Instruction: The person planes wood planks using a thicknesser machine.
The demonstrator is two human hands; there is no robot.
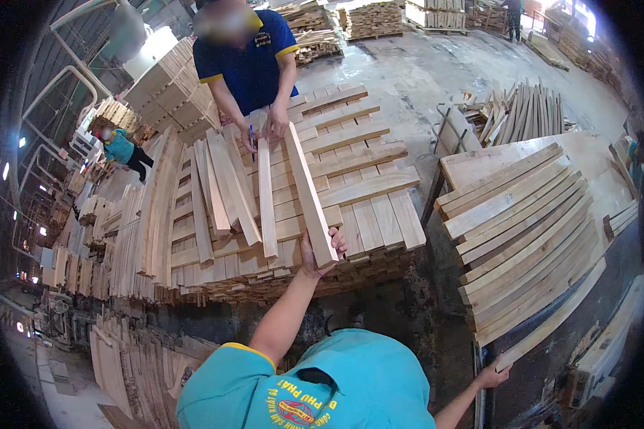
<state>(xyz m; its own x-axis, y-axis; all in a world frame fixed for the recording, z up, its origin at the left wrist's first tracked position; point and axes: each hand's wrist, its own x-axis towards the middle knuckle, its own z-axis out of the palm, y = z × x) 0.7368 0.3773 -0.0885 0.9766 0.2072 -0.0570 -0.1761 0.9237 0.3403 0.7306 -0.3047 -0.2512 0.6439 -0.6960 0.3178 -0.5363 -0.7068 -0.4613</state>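
My left hand is wrapped round the near end of a wooden plank, which slants away over the stacked planks toward a co-worker in a navy shirt. Off to the right, my right hand grips the near end of another wooden plank. That plank lies along the edge of a row of wooden planks on a table. Opposite me, the co-worker's hand is near the far end of my left plank. The co-worker's other hand has a blue pen in it.
A large plank stack stands before me, with loose boards across its top. Behind the right-hand table leans a bundle of thin strips. Another person stands at far left. More scrap wood lies at lower left.
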